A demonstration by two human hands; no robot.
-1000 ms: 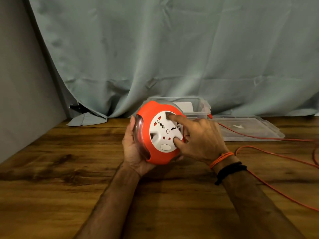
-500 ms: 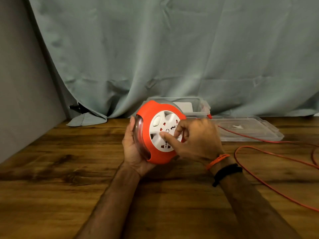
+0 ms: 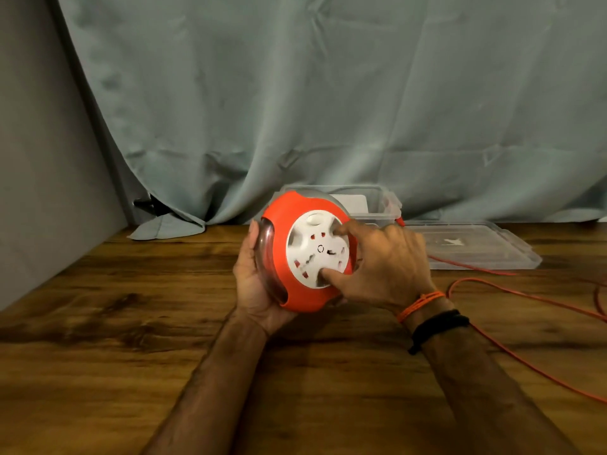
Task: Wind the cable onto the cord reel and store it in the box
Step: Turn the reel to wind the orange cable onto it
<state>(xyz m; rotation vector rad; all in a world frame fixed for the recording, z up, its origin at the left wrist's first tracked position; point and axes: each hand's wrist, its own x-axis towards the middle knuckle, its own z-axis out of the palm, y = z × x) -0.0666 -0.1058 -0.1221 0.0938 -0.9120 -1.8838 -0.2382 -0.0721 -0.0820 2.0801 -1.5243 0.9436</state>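
Observation:
The orange cord reel point(image 3: 285, 244) with a white socket disc point(image 3: 315, 247) stands on edge just above the wooden table. My left hand point(image 3: 254, 284) cups its clear back side from the left and below. My right hand point(image 3: 384, 267) rests on the white disc, thumb and a finger pressed into its recesses. The thin orange cable point(image 3: 525, 292) runs from behind the reel and loops over the table to the right. The clear plastic box point(image 3: 384, 205) stands open behind the reel.
The box's clear lid point(image 3: 473, 247) lies flat to the right of the box. A grey-green curtain point(image 3: 328, 103) hangs at the back, and a grey wall point(image 3: 39, 192) closes the left side. The wooden table point(image 3: 131, 339) spreads in front.
My right hand has turned the white disc; its oval button went from the bottom round to the top. The loose cable loop on the right has drawn closer to the reel.

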